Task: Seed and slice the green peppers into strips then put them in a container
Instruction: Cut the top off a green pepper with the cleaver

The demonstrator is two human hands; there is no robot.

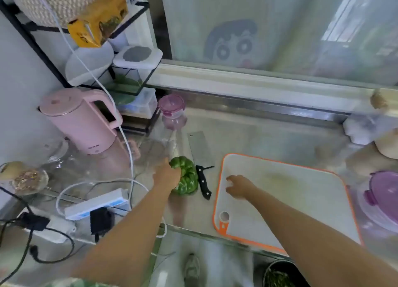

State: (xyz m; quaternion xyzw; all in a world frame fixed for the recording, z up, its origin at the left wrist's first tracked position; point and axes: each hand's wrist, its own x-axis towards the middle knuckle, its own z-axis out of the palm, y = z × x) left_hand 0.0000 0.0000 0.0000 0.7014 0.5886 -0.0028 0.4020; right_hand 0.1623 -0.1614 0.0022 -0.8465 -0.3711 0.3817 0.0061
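A green pepper [187, 179] lies on the steel counter, left of the cutting board. My left hand [167, 174] lies on its left side with the fingers curled round it. A cleaver [199, 152] with a black handle [203, 182] lies flat just right of the pepper. The white cutting board [290, 196] with an orange rim is bare. My right hand [238, 186] hovers over the board's left part, fingers loosely spread, holding nothing. A clear container with a purple lid [172, 110] stands at the back behind the cleaver.
A pink kettle [81, 121], a wire rack [129, 75] with boxes, a power strip [97, 202] and cables crowd the left. A purple-lidded bowl [381, 196] sits at the right edge. A clear plastic bag [159, 149] lies behind the pepper. The counter's front edge runs below the board.
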